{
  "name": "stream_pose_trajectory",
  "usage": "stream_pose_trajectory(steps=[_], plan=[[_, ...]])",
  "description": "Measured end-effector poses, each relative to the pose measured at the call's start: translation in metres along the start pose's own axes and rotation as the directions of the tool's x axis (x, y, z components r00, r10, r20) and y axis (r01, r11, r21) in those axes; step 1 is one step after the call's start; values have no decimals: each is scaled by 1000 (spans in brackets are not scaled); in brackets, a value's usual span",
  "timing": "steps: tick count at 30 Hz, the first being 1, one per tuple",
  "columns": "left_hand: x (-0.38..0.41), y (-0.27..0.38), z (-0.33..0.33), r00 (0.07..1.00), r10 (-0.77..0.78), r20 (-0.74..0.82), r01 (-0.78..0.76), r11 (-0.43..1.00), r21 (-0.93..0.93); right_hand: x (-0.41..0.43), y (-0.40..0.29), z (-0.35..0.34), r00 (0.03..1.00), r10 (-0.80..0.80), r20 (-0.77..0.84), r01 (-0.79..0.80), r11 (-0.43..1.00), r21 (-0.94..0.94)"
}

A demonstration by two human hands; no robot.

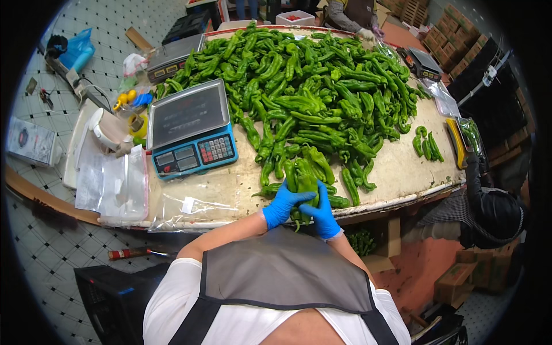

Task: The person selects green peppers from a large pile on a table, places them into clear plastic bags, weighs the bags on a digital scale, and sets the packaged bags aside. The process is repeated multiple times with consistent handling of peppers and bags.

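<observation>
Both my hands wear blue gloves and meet at the table's near edge around a bunch of long green peppers. My left hand grips the bunch from the left, while my right hand closes on it from the right. Some pepper tips poke out below my fingers. Just beyond is a large heap of green peppers covering much of the table. Left of the heap stands a blue digital scale with a bare metal pan. Clear plastic bags lie flat nearer to me.
More plastic bags and tape rolls lie at the left. Other scales stand farther back. A person in a dark jacket is at the right; another person's gloved hand reaches the far side. Below is an open cardboard box.
</observation>
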State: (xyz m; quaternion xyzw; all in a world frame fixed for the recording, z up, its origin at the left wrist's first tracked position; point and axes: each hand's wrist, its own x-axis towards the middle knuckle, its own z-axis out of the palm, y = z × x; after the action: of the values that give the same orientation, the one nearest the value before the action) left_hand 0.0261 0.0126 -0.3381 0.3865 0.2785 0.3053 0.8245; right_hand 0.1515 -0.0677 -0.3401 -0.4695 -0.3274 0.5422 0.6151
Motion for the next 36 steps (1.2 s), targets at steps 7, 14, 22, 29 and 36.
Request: stream_pose_trajectory(steps=[7, 14, 22, 29, 36], plan=[[4, -5, -21, 970, -202, 132, 239, 875, -420, 8, -6, -6, 988, 78, -133, -58, 987, 149], [15, -17, -40, 940, -289, 180, 340, 772, -537, -16, -19, -29, 961, 229, -154, -111, 832, 544], [24, -36, -57, 938, -321, 129, 341, 796, -500, -94, -40, -179, 862, -107, -496, -215, 809, -547], [20, -30, -47, 902, -403, 153, 422, 753, -505, -30, -15, -158, 845, -419, -332, -128, 445, -886], [15, -20, -41, 870, -486, 88, 466, 749, -470, 35, 31, -191, 854, -127, -505, -309, 657, -687]])
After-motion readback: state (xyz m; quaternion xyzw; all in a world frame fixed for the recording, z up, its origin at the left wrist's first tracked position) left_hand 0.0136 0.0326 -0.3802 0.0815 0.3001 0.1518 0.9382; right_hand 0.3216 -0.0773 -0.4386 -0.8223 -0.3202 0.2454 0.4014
